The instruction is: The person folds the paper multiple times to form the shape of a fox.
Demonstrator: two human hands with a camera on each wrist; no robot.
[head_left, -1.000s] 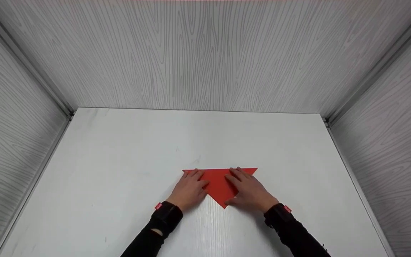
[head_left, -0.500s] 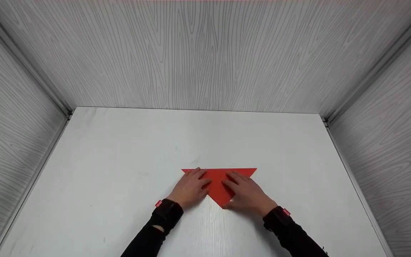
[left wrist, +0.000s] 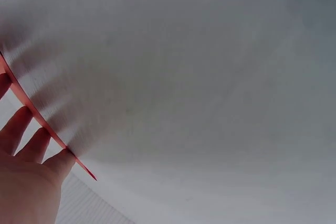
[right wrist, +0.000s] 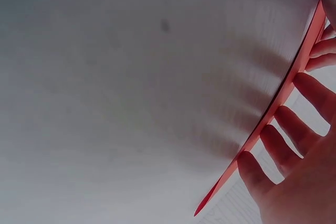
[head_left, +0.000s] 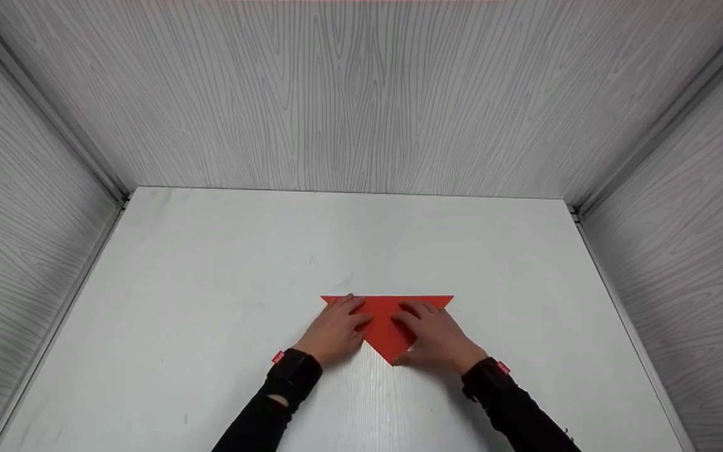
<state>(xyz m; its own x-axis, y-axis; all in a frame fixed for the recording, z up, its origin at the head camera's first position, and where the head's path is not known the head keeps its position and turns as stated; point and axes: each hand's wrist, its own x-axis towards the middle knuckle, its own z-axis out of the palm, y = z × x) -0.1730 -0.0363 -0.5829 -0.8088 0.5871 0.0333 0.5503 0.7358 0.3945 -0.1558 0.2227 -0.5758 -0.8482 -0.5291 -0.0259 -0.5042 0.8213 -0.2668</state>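
A sheet of red paper (head_left: 383, 317), folded into a triangle, lies on the white table, its long edge away from me and one corner pointing toward me. My left hand (head_left: 332, 333) rests its fingers on the paper's left half. On the right half, the fingertips of my right hand (head_left: 440, 339) touch the paper, with the thumb by the near corner. Both wrist views show the paper edge-on as a thin red strip (left wrist: 55, 136), low against the table, with the fingers of each hand on it. Its right end (right wrist: 210, 192) shows slightly parted layers.
The white table (head_left: 211, 251) stretches out on all sides of the paper. A grey wood-grain panel (head_left: 349, 94) stands along the back, and similar panels rise at the left (head_left: 16, 220) and right (head_left: 681, 220).
The fingers of my right hand have drawn back slightly from the long edge toward the paper's middle. My left fingers have shifted slightly inward. The paper stays nearly in place.
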